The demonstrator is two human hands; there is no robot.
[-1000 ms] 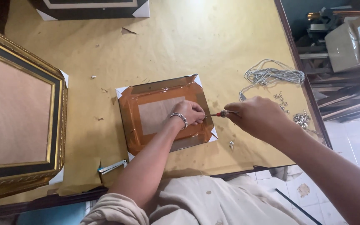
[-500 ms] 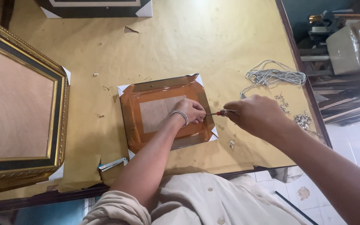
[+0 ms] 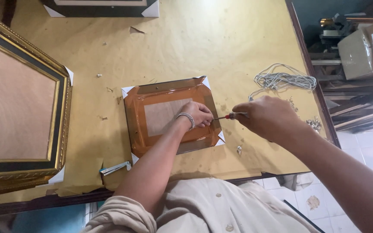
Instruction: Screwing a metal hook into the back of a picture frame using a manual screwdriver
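Very little differs. Right hand (image 3: 267, 117) sits slightly lower and further right in frame than one second ago, grip on screwdriver (image 3: 229, 116) same. Screwdriver tip stays at right edge of small brown-taped frame (image 3: 169, 114), centre of frame. Left hand (image 3: 198, 113) keeps pressing frame back, fingers curled a bit tighter toward tip. View shifts marginally; frame itself not moved on table (image 3: 221, 39).

gold frame (image 3: 22, 108), grey cord coil (image 3: 283, 80), cardboard box (image 3: 368, 47)
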